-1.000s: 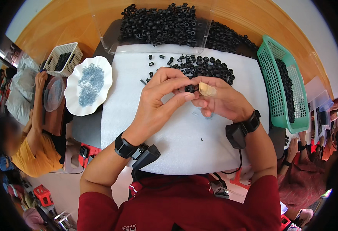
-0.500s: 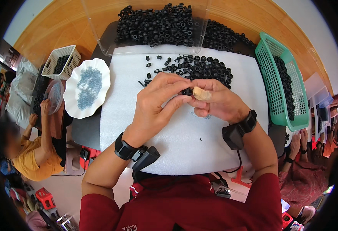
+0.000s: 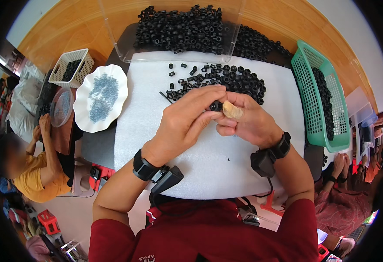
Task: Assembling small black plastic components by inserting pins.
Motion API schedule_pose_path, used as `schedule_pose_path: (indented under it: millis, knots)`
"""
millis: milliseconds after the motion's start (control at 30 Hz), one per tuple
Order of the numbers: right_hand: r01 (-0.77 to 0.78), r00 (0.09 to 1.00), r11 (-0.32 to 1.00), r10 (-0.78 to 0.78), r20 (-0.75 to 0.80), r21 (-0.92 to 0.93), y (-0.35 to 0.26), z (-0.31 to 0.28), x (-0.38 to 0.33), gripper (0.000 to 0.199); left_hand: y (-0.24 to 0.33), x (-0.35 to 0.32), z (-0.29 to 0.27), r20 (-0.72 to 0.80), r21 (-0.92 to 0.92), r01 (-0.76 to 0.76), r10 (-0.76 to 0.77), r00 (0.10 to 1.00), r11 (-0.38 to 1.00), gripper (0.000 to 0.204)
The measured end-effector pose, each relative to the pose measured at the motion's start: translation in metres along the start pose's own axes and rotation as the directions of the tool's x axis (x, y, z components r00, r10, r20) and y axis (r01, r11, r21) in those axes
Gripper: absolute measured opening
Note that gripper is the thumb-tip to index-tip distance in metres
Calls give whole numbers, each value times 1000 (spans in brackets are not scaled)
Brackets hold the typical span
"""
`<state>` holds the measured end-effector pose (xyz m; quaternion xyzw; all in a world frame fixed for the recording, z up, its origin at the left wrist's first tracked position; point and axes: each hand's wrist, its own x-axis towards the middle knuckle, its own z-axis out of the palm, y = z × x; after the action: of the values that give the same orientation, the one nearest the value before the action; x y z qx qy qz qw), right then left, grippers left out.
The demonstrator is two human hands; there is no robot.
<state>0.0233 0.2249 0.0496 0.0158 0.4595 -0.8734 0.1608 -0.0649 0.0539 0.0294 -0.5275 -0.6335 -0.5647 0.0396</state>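
Observation:
Over the white foam sheet [image 3: 169, 166], both of my hands meet around a small round black plastic part [image 3: 216, 105]. My left hand [image 3: 185, 120] pinches it between thumb and fingers. From the other side, my right hand [image 3: 254, 122] presses on it with its thumb, which wears a tan cover [image 3: 232, 111]. The fingers hide much of the part. Just beyond my hands lie loose black plastic parts [image 3: 243, 83], some round, some spool-shaped. A thin black stick [image 3: 165, 97] lies to their left.
A clear bin [image 3: 126, 60] heaped with black parts stands at the back. To the left are a white scalloped dish [image 3: 83, 118] of small clear-blue pieces and a cream basket [image 3: 86, 65]. A green basket [image 3: 305, 94] stands right. Co-workers sit on both sides.
My hands have shifted slightly right, still together. The black part is turned a little and shows more of its round end. At left, a co-worker's hands have drawn together.

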Motion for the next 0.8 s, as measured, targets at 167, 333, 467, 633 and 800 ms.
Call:
schedule_pose_path:
  millis: [167,333,467,633,800]
  knots:
    - [28,999,1000,-28,-19,-7,5,3,-1,26,2,-3,-1,-4,134,-62,63,998,989,31]
    - [-33,997,999,32,-71,-19,1,0,2,24,-2,0,1,17,153,-64,62,998,986,31]
    - [-53,998,998,54,-38,22,-2,-5,3,23,-5,-2,3,36,127,2,-7,999,992,33]
    - [-41,998,999,42,-51,33,-3,-13,3,24,-8,-1,5,32,83,90,-93,995,992,34]
    - [-30,999,999,29,-20,-33,-10,-16,1,25,-5,-1,5,22,55,114,-115,993,992,36]
